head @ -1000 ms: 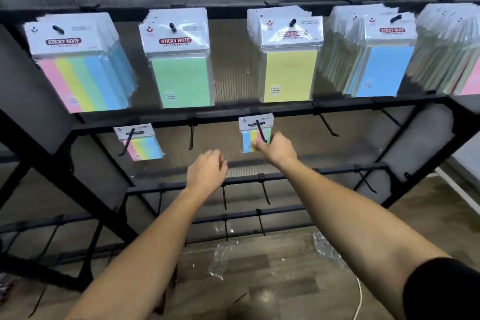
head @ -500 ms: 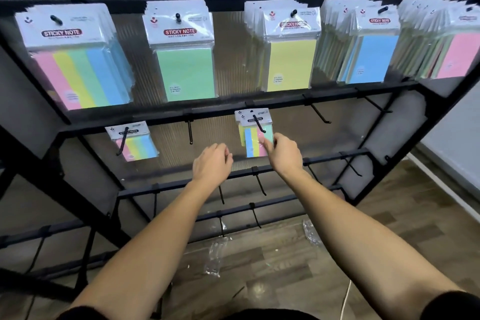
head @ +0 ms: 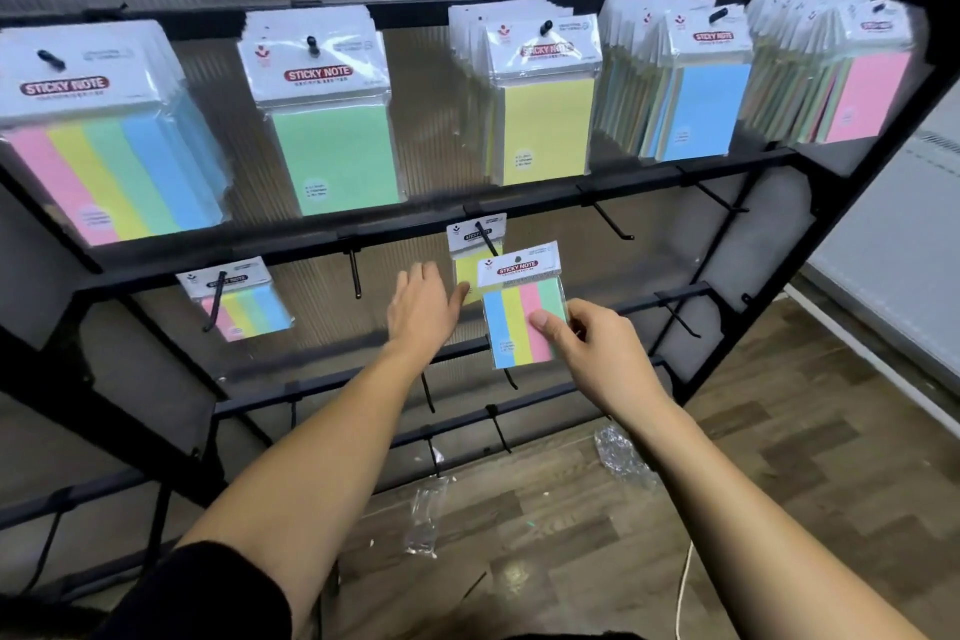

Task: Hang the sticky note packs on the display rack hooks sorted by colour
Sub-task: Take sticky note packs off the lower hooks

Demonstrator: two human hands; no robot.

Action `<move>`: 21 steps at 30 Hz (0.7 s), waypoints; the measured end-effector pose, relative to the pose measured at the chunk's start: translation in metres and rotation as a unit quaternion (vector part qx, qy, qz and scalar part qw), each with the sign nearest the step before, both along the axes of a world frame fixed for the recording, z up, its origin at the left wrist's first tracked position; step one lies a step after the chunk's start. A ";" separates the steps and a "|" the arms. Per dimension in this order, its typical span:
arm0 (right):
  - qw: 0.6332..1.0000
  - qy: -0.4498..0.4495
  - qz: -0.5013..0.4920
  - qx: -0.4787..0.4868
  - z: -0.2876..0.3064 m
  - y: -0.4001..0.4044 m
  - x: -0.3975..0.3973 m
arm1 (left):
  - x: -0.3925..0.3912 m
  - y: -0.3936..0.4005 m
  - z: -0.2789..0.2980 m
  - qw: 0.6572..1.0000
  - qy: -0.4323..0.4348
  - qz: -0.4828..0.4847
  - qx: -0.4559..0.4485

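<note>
My right hand pinches a small four-colour sticky note pack, held off the hooks in front of the middle rail. Behind it a small yellow pack hangs on a middle-row hook. My left hand, fingers straight, touches that yellow pack's lower left edge. Another small multicolour pack hangs on a hook at the left of the same row. On the black rack, the top row carries large packs: multicolour, green, yellow, blue, pink.
Bare black hooks stick out along the middle rail, and more line the lower rails. Crumpled clear plastic wrappers lie on the wooden floor under the rack. A white cable runs over the floor at lower right.
My right hand has drawn the small four-colour pack off the middle hook and toward me, uncovering a yellow pack behind it. My left hand moved up to that yellow pack.
</note>
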State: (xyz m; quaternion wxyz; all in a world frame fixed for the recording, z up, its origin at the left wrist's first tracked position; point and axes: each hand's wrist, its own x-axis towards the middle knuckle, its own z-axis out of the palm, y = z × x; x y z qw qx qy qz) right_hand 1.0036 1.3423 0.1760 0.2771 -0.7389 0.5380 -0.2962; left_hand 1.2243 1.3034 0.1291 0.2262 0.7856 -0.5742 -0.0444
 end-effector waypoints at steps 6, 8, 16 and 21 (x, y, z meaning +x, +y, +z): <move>1.000 -0.012 -0.023 0.013 -0.001 0.003 -0.011 | -0.005 -0.039 -0.014 0.974 0.226 0.015 0.030; 0.999 -0.021 -0.025 0.014 -0.001 0.004 -0.013 | -0.009 -0.044 -0.019 0.965 0.261 0.016 0.018; 0.999 -0.043 -0.011 0.021 -0.001 0.008 -0.021 | -0.025 -0.036 -0.033 0.950 0.312 0.006 -0.028; 0.998 -0.052 0.013 0.014 0.002 0.006 -0.026 | -0.036 -0.006 -0.021 0.970 0.240 0.033 -0.036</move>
